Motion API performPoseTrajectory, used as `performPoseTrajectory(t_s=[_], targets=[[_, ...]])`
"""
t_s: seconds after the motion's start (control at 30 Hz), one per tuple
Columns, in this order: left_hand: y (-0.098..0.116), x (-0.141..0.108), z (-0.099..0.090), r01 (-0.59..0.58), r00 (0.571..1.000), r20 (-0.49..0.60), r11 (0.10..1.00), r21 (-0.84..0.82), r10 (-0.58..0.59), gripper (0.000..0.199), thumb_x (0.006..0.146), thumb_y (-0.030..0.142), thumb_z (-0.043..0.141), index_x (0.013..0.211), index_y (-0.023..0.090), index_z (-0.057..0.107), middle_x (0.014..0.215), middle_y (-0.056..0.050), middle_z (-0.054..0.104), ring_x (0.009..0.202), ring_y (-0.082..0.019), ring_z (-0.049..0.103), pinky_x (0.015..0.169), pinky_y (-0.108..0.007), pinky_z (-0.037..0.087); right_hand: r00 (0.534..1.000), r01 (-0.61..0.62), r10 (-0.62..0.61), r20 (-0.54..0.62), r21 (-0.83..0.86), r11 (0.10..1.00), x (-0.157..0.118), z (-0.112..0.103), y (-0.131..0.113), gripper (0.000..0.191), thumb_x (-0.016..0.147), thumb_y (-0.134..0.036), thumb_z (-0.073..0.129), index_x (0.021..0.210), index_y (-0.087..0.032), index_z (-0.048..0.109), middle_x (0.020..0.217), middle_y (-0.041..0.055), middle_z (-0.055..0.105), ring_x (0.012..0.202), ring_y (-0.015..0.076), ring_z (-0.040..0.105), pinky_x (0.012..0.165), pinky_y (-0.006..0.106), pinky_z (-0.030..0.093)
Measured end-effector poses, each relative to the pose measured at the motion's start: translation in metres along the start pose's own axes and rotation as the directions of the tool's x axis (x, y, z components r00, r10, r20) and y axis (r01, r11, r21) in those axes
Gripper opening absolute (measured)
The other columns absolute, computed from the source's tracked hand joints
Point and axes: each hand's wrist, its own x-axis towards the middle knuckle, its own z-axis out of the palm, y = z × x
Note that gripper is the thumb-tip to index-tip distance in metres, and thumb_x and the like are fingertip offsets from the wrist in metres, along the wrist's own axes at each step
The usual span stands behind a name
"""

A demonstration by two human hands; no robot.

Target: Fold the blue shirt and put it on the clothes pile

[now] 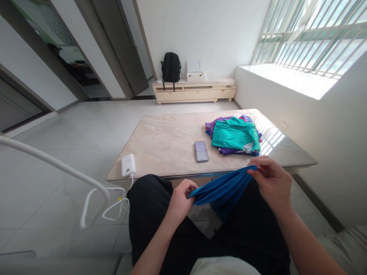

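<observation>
- Black trousers fill the bottom of the view, the knees set apart, so that a blue cloth can hang between them above the lap
- Both ends of the blue cloth are held up, and it is stretched in a slack band just short of the table's near edge; its middle sags downward because only the two ends are gripped
- One bunched end is pinched by the left hand, fingers closed around the cloth, low beside the left knee
- At the other end a corner is nipped by the right hand between thumb and fingertips, held somewhat higher, which gives the band its upward slant to the right
- On the table, a stack of folded clothes, teal on top with purple and blue beneath, is kept toward the far right corner, in reach of the right hand
- A phone is laid flat near the middle of the near edge, just left of the stack and apart from it
- A white charger is set at the near left corner, its white cable dropped over the edge and looped above the floor
- A low cabinet with a black backpack is seen against the far wall
</observation>
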Motion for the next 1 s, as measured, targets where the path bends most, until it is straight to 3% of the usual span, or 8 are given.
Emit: performPoseTrajectory(t_s=[0.17,0.27,0.5,0.6,0.7,0.83,0.9,1.0], targets=[[0.022,0.001,-0.023,0.181,0.968,0.208,0.965,-0.190,-0.141,0.022,0.082,0.016,0.065,0.103,0.017,0.073,0.099,-0.006,0.074,0.096,-0.022,0.070,0.085,-0.031,0.057,1.000,-0.011,0.013,0.019,-0.099,0.995,0.000,-0.014,0.006,0.013,0.083,-0.020,0.079,0.092,-0.024,0.070,0.092,0.0015,0.069,0.084,0.0160,0.064,0.069,0.025,0.054],[0.034,0.003,-0.035,0.218,0.953,0.254,0.958,-0.187,-0.168,0.021,0.084,0.026,0.068,0.103,0.016,0.073,0.098,-0.007,0.075,0.089,-0.023,0.071,0.075,-0.031,0.059,0.999,-0.036,0.038,0.012,-0.162,0.986,-0.001,-0.022,0.010,0.012,0.083,-0.023,0.080,0.092,-0.024,0.071,0.090,0.0006,0.070,0.081,0.0154,0.065,0.071,0.025,0.055],[0.045,0.012,-0.054,0.060,0.967,0.236,0.988,0.140,-0.092,0.015,0.081,0.019,0.064,0.092,0.020,0.075,0.094,-0.003,0.075,0.089,-0.020,0.069,0.073,-0.026,0.054,0.995,-0.076,0.086,0.039,-0.224,0.972,-0.004,-0.025,0.012,0.013,0.083,-0.028,0.080,0.092,-0.024,0.072,0.092,0.0016,0.071,0.082,0.0171,0.065,0.070,0.027,0.055],[0.054,0.015,-0.065,0.060,0.958,0.266,0.983,0.176,-0.106,0.020,0.080,0.017,0.062,0.094,0.021,0.076,0.095,-0.002,0.076,0.089,-0.020,0.069,0.074,-0.026,0.054,0.994,-0.087,0.099,0.044,-0.219,0.972,-0.003,-0.024,0.010,0.013,0.082,-0.029,0.080,0.091,-0.024,0.072,0.091,0.0020,0.070,0.082,0.0178,0.065,0.069,0.027,0.055],[0.062,0.016,-0.075,0.110,0.944,0.301,0.988,0.107,-0.138,0.026,0.081,0.015,0.058,0.098,0.022,0.076,0.096,-0.002,0.076,0.087,-0.020,0.070,0.077,-0.027,0.055,0.993,-0.104,0.115,0.034,-0.228,0.968,-0.001,-0.024,0.008,0.015,0.081,-0.031,0.081,0.091,-0.024,0.072,0.090,0.0023,0.071,0.081,0.0182,0.066,0.068,0.027,0.056],[0.066,0.015,-0.078,0.195,0.940,0.305,0.973,-0.121,-0.150,0.028,0.083,0.018,0.060,0.106,0.020,0.076,0.104,-0.004,0.077,0.090,-0.020,0.071,0.075,-0.027,0.058,0.989,-0.147,0.149,-0.008,-0.219,0.965,0.001,-0.029,0.005,0.018,0.080,-0.033,0.082,0.091,-0.023,0.072,0.089,0.0026,0.071,0.079,0.0178,0.066,0.069,0.027,0.057],[0.065,0.013,-0.076,0.193,0.951,0.282,0.953,-0.233,-0.124,0.025,0.085,0.021,0.063,0.106,0.019,0.076,0.115,-0.007,0.075,0.099,-0.024,0.071,0.079,-0.030,0.060,0.984,-0.175,0.177,-0.002,-0.175,0.969,0.002,-0.031,0.004,0.019,0.079,-0.033,0.083,0.092,-0.023,0.072,0.090,0.0028,0.071,0.079,0.0170,0.066,0.069,0.026,0.057],[0.064,0.011,-0.074,0.116,0.978,0.198,0.951,-0.286,-0.060,0.020,0.084,0.018,0.064,0.099,0.019,0.078,0.129,-0.008,0.070,0.117,-0.027,0.066,0.097,-0.038,0.057,0.978,-0.205,0.208,0.023,-0.113,0.972,0.003,-0.032,0.003,0.019,0.080,-0.033,0.082,0.091,-0.022,0.071,0.090,0.0032,0.072,0.077,0.0151,0.066,0.066,0.023,0.056]])
